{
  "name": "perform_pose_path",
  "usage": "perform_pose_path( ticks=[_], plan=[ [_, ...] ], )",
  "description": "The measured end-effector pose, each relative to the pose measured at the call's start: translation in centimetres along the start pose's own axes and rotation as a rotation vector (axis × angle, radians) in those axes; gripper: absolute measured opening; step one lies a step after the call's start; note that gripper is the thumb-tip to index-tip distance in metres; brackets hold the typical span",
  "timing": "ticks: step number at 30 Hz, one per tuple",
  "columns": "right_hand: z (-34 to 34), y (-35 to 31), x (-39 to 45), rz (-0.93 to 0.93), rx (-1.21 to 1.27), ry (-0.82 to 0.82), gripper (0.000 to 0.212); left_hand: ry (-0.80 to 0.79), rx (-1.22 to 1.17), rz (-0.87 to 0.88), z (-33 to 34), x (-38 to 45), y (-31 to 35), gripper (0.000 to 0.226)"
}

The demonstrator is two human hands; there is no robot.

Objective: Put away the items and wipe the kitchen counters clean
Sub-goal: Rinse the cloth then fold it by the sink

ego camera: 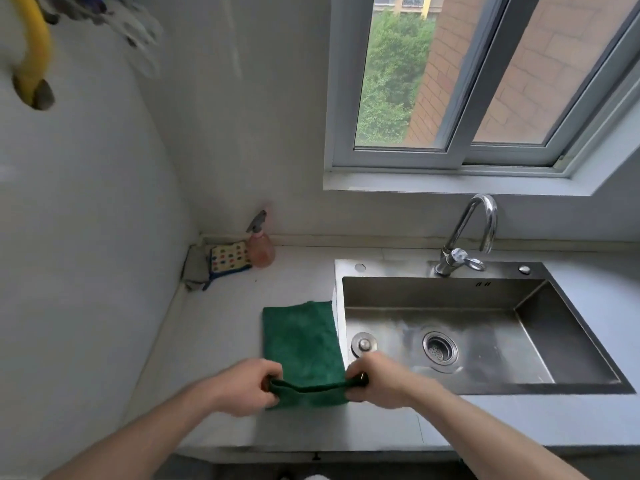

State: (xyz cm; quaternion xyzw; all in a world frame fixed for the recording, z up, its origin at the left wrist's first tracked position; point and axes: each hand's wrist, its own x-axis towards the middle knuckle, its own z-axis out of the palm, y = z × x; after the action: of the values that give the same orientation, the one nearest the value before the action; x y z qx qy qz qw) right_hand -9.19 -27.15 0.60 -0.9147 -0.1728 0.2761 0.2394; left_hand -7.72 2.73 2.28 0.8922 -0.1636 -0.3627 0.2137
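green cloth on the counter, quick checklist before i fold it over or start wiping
1. Left hand has a grip on the near left corner of the green cloth: ok.
2. Right hand has a grip on the near right corner: ok.
3. Cloth's far part lies flat on the counter, beside the sink: ok.
4. Counter ahead of the cloth free of items: not ok, a spray bottle and a dotted sponge sit in the back corner.
5. Cloth damp enough to wipe: cannot tell.
6. Faucet off: ok, no water visible.
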Motion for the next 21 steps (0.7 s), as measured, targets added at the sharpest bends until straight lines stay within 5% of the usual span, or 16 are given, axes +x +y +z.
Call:
perform_pose_path(
  ticks=[4,8,14,21],
  plan=[
    [2.3,0.7,0.2,0.076,-0.027,-0.153,0.03,-0.085,-0.011,-0.042,3.0,1.1,-1.3,0.014],
    [2.3,1.1,3.0,0.161,0.018,0.02,0.009,0.044,-0.091,-0.094,2.6,3.5,-2.5,0.008],
    [0.4,1.9,10.1,0.358,0.151,0.257,0.014,0.335,-0.107,-0.179,-1.0,8.6,-4.1,0.008],
    [0.4,2.5,15.8,0.352,0.146,0.333,0.031,0.372,-0.021,-0.333,-0.8,14.4,-7.0,0.019]
  ],
)
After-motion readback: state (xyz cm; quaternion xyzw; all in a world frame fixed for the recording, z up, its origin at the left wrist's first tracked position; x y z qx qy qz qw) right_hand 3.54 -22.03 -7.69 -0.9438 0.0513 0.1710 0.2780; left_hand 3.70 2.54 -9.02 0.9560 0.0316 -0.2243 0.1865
